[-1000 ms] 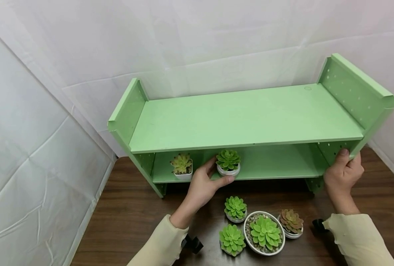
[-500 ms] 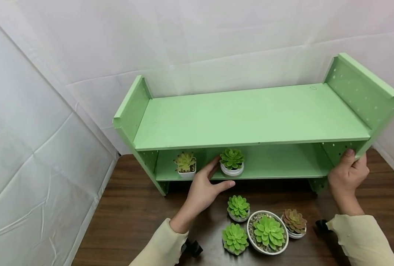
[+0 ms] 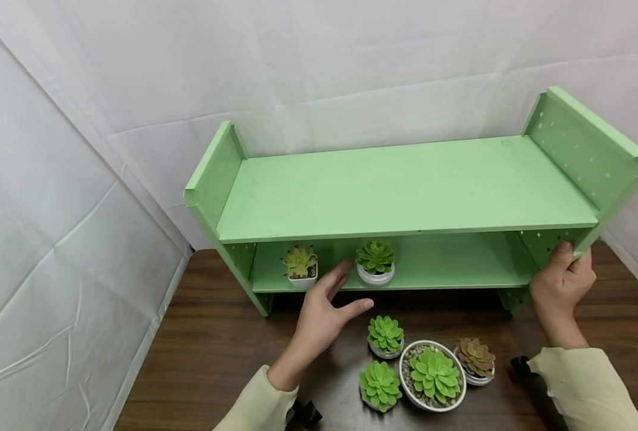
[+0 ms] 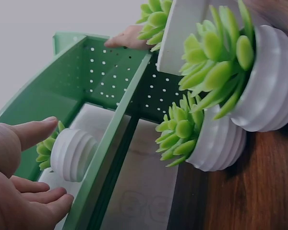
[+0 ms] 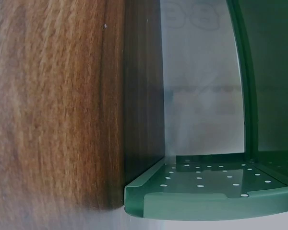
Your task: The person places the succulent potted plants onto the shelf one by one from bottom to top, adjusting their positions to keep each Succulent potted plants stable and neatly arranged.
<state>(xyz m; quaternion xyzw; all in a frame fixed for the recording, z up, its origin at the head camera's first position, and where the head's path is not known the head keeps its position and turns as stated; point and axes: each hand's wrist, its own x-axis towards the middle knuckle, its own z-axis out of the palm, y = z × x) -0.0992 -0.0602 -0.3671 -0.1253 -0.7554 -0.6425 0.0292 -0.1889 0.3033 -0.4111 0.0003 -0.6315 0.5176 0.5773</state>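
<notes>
On the lower board of a green two-tier shelf (image 3: 405,185) stands a green succulent in a round white pot (image 3: 376,264). My left hand (image 3: 323,317) is just left of and in front of that pot, fingers spread and thumb apart from it. The left wrist view shows a gap between the thumb and the ribbed white pot (image 4: 73,154). To the left on the same board is a yellowish succulent in a square white pot (image 3: 300,267). My right hand (image 3: 561,287) grips the front edge of the shelf's right side panel; the right wrist view barely shows it.
On the brown wooden table (image 3: 206,359), before the shelf, are two small green succulents (image 3: 385,335), a larger one in a wide white bowl (image 3: 433,376) and a reddish succulent (image 3: 475,359). White cloth (image 3: 351,66) hangs behind and at the left.
My left hand has let go of the round-potted succulent and drawn back left and toward me. The pot stays on the lower board. My right hand keeps its grip on the side panel.
</notes>
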